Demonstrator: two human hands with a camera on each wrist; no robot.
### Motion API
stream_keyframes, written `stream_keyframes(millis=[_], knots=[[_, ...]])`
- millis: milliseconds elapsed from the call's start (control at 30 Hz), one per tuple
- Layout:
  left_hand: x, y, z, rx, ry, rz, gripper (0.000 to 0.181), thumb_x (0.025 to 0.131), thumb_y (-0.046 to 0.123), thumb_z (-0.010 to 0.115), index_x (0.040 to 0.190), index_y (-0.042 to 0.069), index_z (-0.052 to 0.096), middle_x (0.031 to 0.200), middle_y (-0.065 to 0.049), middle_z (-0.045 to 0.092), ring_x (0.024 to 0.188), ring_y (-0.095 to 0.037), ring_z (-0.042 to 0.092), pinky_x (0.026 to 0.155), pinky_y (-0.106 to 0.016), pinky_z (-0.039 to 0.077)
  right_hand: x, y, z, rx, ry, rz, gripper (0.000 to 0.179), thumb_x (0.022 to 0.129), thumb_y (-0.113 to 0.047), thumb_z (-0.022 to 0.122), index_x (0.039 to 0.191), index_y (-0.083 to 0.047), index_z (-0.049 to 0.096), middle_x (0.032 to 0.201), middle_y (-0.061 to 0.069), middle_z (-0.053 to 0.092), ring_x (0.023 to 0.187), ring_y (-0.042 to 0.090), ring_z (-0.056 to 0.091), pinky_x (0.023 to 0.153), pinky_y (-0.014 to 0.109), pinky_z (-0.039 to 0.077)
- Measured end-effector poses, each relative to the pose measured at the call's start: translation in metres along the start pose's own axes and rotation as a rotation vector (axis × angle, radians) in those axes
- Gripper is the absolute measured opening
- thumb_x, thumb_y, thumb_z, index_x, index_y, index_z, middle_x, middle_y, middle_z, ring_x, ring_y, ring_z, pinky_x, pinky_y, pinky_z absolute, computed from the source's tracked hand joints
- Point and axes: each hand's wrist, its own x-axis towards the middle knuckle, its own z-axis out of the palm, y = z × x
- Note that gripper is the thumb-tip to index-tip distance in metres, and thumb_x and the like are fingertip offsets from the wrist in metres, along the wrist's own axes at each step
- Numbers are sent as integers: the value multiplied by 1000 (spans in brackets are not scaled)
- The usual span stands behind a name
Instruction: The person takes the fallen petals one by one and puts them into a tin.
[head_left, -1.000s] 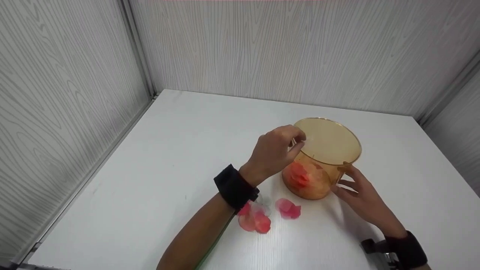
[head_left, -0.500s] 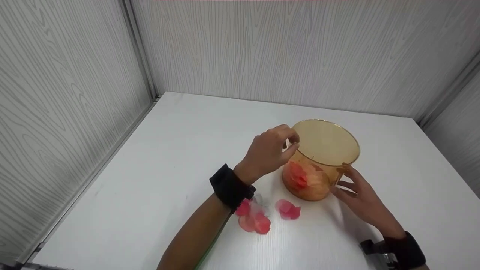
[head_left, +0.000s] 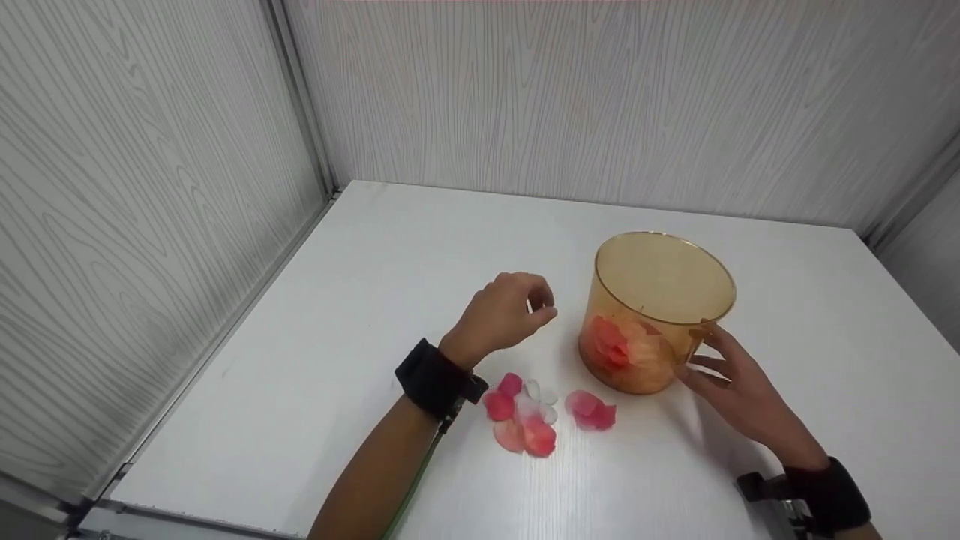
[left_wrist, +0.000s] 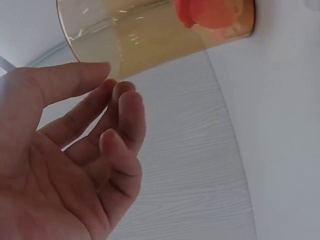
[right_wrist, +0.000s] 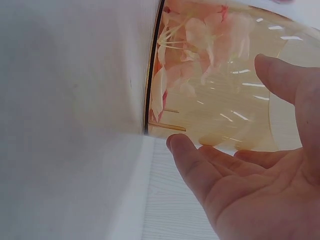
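Note:
A see-through amber tub [head_left: 660,285] stands upright with its wide mouth uncovered. Pink and peach petals [head_left: 611,345] lie in its lower part, pressed against the wall. My right hand [head_left: 739,394] holds the tub from the near right side, thumb in front and fingers spread around the wall [right_wrist: 235,100]. To the tub's left, my left hand [head_left: 506,311] hovers over the table, fingers loosely bent and thumb close to the index fingertip. Nothing shows between those fingertips in the left wrist view. Below it lies a loose cluster of pink, peach and white petals [head_left: 525,412].
A smaller pair of overlapping pink petals [head_left: 591,410] lies between the cluster and the tub. Grey wood-grain panels [head_left: 562,97] close off the back and sides of the white table [head_left: 390,262]. Each wrist wears a black strap [head_left: 435,379].
My left hand has drawn back from the tub's rim, moving left and slightly down toward the loose petals. My right hand stays at the tub. The head view has shifted slightly.

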Motion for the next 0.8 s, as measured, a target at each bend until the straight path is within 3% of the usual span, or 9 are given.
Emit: stream_keyframes(millis=[133,233,500,800], knots=[[-8,-17,12,80,-215,-179,20,96,26,74,110,12,75,102,-5,71,87,-18,64,74,-31,57,-1,2,2,12,-11,14,89,100,-27,69,167,-21,11,166,22,30,136,44,56,94,9,48],[-13,-24,18,147,-325,-253,22,93,26,76,109,12,76,103,-5,72,88,-19,64,79,-35,59,-2,1,2,18,-11,20,88,100,-27,69,167,-20,12,166,23,30,136,44,55,94,9,48],[-22,-26,22,161,-351,-336,25,85,19,84,105,9,74,86,-6,69,74,-20,61,71,-33,60,0,-2,5,25,-4,-7,86,100,-27,69,167,-20,15,166,21,31,135,43,55,93,9,49],[-21,-28,26,166,-344,-325,19,84,15,85,98,11,73,80,-5,65,72,-20,61,68,-31,59,3,0,5,41,-3,-14,85,100,-23,69,167,-22,15,166,22,30,135,44,55,94,8,49]])
